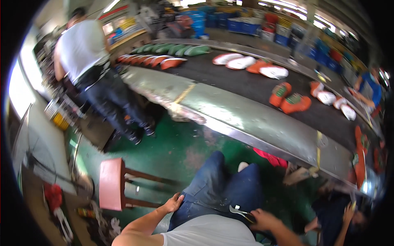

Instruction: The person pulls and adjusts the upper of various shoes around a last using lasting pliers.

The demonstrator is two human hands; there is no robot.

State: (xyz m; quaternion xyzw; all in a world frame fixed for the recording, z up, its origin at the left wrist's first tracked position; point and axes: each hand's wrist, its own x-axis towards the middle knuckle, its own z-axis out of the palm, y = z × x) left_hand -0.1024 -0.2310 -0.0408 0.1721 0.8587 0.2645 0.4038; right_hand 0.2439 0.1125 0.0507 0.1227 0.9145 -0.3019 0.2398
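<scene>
My left hand (174,203) rests against the side of my blue jeans (205,180) at the upper thigh. Its fingers look curled together; whatever they may hold is hidden. Over my lap, my right hand (264,220) is closed around a hand tool. That tool (237,210) has a curved silvery metal head and a slim yellowish handle partly covered by my fingers; its exact kind is unclear. Beyond my knees runs a dark conveyor belt (234,82) carrying shoes. A pair of orange shoes with green laces (293,102) lies on it, slightly right of centre.
Green shoe parts (197,50) and orange-white ones (242,62) line the belt. Its metal edge (221,107) crosses ahead of me. A pinkish stool (111,184) stands left. One person (88,53) stands far left; others sit at right (369,88) and lower right (334,213).
</scene>
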